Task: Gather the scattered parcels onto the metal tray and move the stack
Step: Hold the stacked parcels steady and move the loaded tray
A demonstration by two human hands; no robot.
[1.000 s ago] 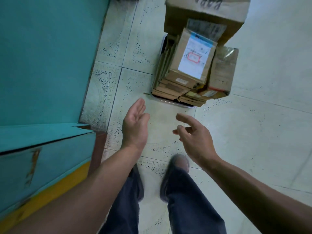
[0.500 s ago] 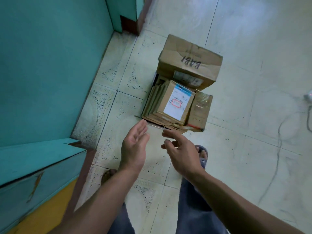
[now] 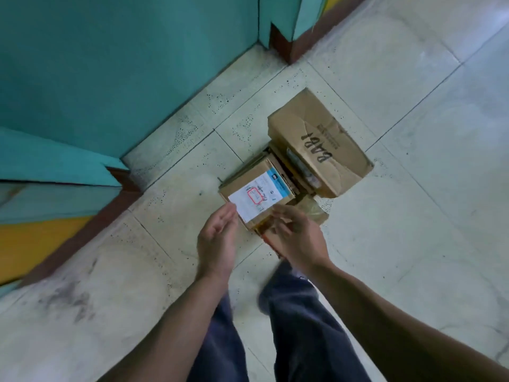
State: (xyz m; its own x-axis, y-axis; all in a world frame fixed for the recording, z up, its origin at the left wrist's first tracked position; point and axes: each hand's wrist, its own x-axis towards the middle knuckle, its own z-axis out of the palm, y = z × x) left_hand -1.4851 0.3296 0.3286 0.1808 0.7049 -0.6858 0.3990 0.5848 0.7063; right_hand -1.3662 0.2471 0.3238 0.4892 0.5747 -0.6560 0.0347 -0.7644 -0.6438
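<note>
The stack [image 3: 289, 172] is being reached for now, both arms out in front. The left hand [image 3: 217, 244] is held flat, fingers straight and together, tips just at the near edge of the labelled parcel [image 3: 259, 197]. The right hand [image 3: 297, 241] is spread loosely over the stack's near corner. Neither grip is closed on anything: both are apart and empty, and whether the right fingertips touch cardboard cannot be told.

Everything is seen gathered in one pile on the floor [image 3: 413, 230], with the big box marked BABI [image 3: 319, 142] lying across the far end. The metal tray is hidden beneath, so its rim will have to be found by feel.

For a clean lift, the hands would best be slid in low at opposite sides, under the tray rather than the cardboard. The load should be kept level, since the big box is judged likely to slide.

On the left, room is closed off by the teal wall [image 3: 124, 64], and a jutting corner [image 3: 286, 45] stands beyond the stack. Open tile is offered to the right, and that way is judged the safer path. The trouser legs [image 3: 300, 326] are close beneath the hands, so footing should be minded.
</note>
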